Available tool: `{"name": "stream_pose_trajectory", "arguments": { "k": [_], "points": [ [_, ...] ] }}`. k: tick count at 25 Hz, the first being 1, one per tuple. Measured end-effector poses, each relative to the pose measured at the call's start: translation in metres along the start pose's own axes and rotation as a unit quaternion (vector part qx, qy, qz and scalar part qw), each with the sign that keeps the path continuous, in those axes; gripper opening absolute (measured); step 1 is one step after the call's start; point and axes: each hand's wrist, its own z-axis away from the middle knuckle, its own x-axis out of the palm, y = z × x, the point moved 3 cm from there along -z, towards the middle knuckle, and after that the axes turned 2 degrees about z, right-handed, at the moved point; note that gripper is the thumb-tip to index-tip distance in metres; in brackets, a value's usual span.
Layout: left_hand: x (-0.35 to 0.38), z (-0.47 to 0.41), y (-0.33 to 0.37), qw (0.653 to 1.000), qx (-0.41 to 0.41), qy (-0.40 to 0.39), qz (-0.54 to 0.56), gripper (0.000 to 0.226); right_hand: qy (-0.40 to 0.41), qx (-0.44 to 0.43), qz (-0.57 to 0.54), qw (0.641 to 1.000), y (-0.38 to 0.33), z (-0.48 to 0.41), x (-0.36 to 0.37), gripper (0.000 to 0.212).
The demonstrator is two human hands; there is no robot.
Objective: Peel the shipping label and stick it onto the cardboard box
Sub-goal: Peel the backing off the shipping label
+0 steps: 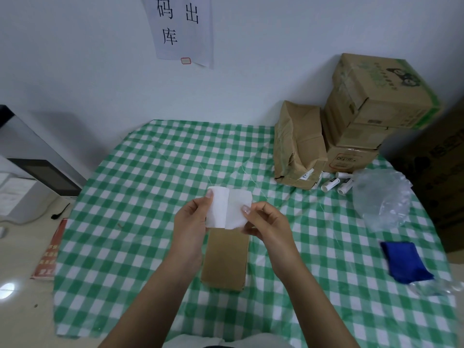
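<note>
A white shipping label (221, 207) is held up above the table, partly split from its thinner, see-through backing sheet (239, 208). My left hand (192, 222) pinches the label's left edge at the top corner. My right hand (263, 222) pinches the backing's right edge. Below both hands a small plain cardboard box (226, 259) lies flat on the green-and-white checked tablecloth (140, 197); its far end is hidden by the label.
Stacked cardboard boxes (371, 109) and a crumpled brown parcel (298, 144) stand at the back right. Small white tubes (334, 183), a clear plastic bag (381, 199) and a blue cloth (401, 261) lie on the right. A red booklet (50, 252) is at the left.
</note>
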Motion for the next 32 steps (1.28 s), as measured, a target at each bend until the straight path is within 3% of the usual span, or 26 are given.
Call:
{"name": "stream_pose_trajectory", "arguments": {
  "k": [4,8,32],
  "points": [
    [0.004,0.007,-0.002,0.996,0.066,0.005,-0.066,0.048,-0.052,-0.01,0.084,0.995,0.006,0.001,0.012,0.023],
    [0.004,0.007,-0.001,0.989,0.109,0.024,-0.094,0.047,-0.043,0.002,0.069,0.997,0.007,0.0,0.009,0.022],
    [-0.012,-0.007,0.004,0.993,0.098,0.031,-0.061,0.053,-0.033,0.011,0.039,0.999,0.007,-0.007,-0.009,0.023]
  ]
}}
